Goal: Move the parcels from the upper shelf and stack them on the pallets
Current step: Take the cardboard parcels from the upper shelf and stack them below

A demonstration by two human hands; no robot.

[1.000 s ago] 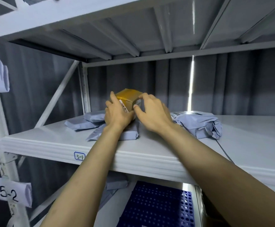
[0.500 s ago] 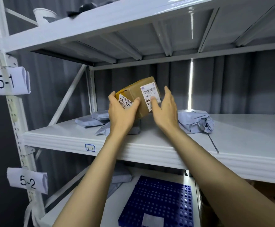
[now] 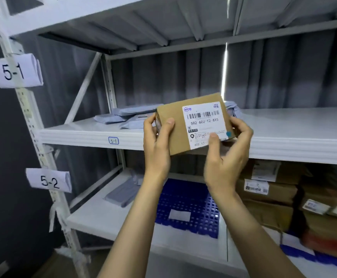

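Note:
A small brown cardboard parcel with a white barcode label is held in the air in front of the upper shelf. My left hand grips its left end, thumb on the front face. My right hand grips its right end, thumb on the label. Several flat grey-blue mailer bags lie on the upper shelf behind the parcel, and one more shows just past its right edge. A blue perforated pallet lies on the lower shelf below my hands.
Stacked brown cartons fill the lower shelf at right, partly on a second blue pallet. A grey mailer lies on the lower shelf left of the pallet. The white shelf upright carries paper tags 5-1 and 5-2.
Both hands lifted the brown parcel off the upper shelf and drew it forward and down, label now facing me. The view dropped, showing the lower shelf.

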